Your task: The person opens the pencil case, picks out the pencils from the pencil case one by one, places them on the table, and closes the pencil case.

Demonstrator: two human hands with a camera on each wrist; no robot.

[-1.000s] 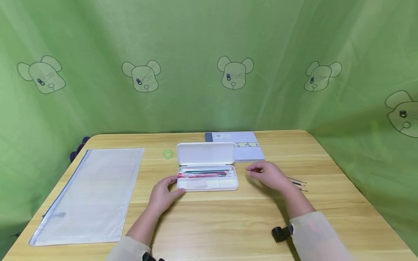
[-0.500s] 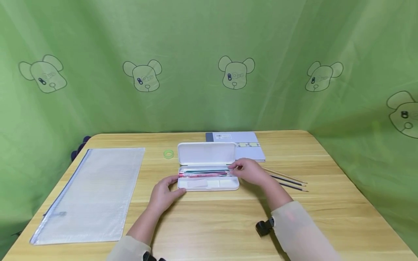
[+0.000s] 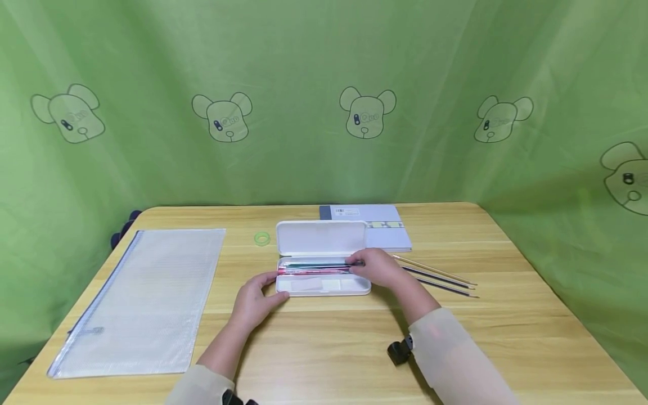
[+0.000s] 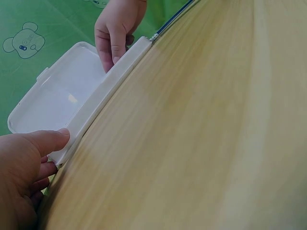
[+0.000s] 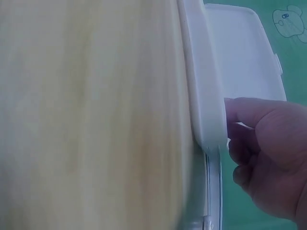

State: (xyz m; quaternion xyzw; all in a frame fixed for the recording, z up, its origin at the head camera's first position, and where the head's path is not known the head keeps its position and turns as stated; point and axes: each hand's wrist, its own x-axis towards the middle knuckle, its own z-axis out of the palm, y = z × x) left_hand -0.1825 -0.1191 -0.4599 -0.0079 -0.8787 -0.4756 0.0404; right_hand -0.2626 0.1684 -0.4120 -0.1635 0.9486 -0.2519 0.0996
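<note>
A white pencil case [image 3: 322,238] lies with its lid raised, holding several pencils [image 3: 309,271] in its rear part and a pale eraser-like block [image 3: 306,284] in front. My left hand [image 3: 255,301] grips its left end, thumb at the front corner and fingers round the side; the left wrist view shows this hand [image 4: 24,172] too. My right hand [image 3: 379,269] reaches into the right end of the case, fingertips at the pencil ends. In the right wrist view the case wall [image 5: 206,81] hides that hand's [image 5: 273,153] fingertips, so a pinch cannot be confirmed.
Several loose pencils [image 3: 445,277] lie right of the case, beside my right forearm. A pale notebook [image 3: 390,239] lies behind the case, a green tape ring [image 3: 261,238] at its back left. A large translucent zip pouch [image 3: 142,298] covers the table's left side.
My right hand has moved left from the table into the right end of the case, uncovering more of the loose pencils. My left hand has kept its grip on the case.
</note>
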